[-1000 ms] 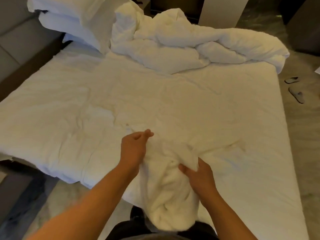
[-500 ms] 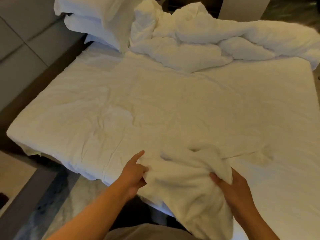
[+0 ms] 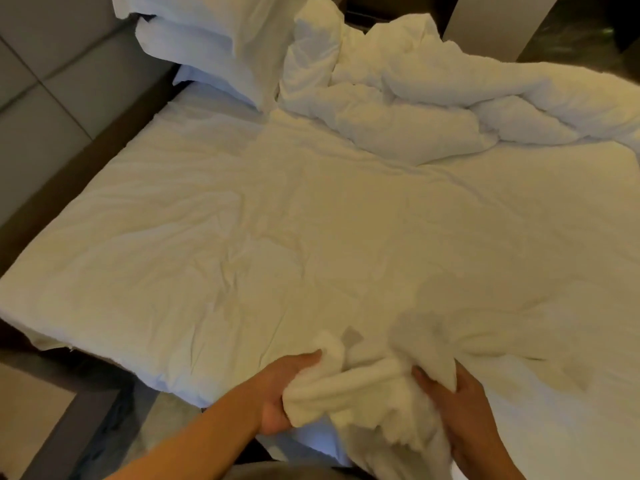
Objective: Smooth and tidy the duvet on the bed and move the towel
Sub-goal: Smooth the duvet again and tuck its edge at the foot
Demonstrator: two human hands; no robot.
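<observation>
Head view — both hands' fingers clutching towel (image 3: 367, 386) — bunched duvet (image 3: 433, 109) beside pillows (image 3: 207, 39) beyond.

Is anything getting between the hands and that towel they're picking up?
No. Both hands already grip the towel at the bed's near edge: the left hand bunches one end, the right hand the other. Nothing lies on it.
</observation>
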